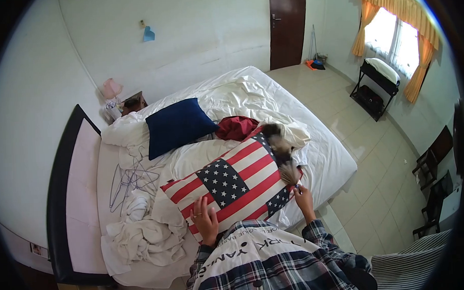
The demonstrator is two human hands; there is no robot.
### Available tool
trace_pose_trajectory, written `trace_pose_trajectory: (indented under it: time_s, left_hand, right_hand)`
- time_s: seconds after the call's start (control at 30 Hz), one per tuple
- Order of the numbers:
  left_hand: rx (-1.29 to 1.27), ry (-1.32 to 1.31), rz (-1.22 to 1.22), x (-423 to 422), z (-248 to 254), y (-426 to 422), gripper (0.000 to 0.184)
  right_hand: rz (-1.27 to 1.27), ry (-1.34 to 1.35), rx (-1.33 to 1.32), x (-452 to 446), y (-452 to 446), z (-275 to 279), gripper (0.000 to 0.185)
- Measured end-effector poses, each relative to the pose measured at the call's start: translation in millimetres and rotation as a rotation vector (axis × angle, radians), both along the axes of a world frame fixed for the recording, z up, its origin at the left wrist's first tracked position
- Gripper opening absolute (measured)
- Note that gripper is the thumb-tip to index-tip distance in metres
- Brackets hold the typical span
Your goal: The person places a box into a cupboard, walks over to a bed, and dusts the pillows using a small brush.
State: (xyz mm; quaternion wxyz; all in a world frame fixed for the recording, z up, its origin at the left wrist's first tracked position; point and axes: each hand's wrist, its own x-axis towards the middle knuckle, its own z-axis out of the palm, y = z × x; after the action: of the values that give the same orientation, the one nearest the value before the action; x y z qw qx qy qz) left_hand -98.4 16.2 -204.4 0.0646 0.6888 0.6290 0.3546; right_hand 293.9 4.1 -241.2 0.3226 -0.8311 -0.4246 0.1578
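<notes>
A cushion with red and white stripes and starred dark blocks (253, 170) lies at the near side of the bed, in front of me. My left hand (205, 220) rests on its near left edge with the fingers apart. At the cushion's right end, my right hand (303, 198) is closed round the handle of a feather duster (280, 148). Its brown and grey feathers point away from me, along the cushion's right edge. A dark blue cushion (179, 126) and crumpled dark red cloth (236, 128) lie farther back.
The bed (329, 157) has a dark-framed headboard (75, 201) at left. Wire hangers (128, 182) and rumpled white cloth (148, 240) lie near it. A dark rack (375, 89) stands below the window, and chairs (431, 168) line the right wall. A broom and dustpan (316, 63) stand beside the door.
</notes>
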Motion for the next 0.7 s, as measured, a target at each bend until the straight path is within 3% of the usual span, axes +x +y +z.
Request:
trace_pose_trajectory:
  time_s: [0.1, 0.2, 0.3, 0.4, 0.53, 0.63, 0.7]
  left_hand:
    - [0.192, -0.139, 0.217, -27.3, -10.7, 21.9, 0.051]
    - [0.061, -0.369, 0.59, -66.7, -35.9, 58.6, 0.069]
    - [-0.457, -1.43, 0.441, -98.0, -11.8, 75.5, 0.086]
    - [-0.343, -1.33, 0.255, -84.6, 7.2, 80.2, 0.092]
    - [-0.317, -1.205, 0.237, -48.4, 57.8, 79.2, 0.087]
    - [-0.029, -1.263, 0.087, -21.9, 92.2, 80.3, 0.063]
    - [0.102, -1.306, 0.063, -11.1, 125.5, 77.5, 0.044]
  right_hand:
    - [-0.092, -0.028, -0.022, -4.0, -0.7, 45.3, 0.041]
    - [-0.079, -0.072, -0.008, -14.5, -1.8, 73.1, 0.04]
    - [0.048, -0.064, 0.06, -25.9, -6.9, 67.5, 0.038]
    - [0.223, -0.043, 0.11, -53.6, -7.0, 72.4, 0.035]
    - [0.403, -0.008, 0.134, -80.9, -22.9, 143.0, 0.032]
    - [0.607, 0.035, 0.268, -89.3, -29.9, 172.4, 0.037]
    - [0.672, 0.121, 0.22, -96.6, -40.2, 212.3, 0.038]
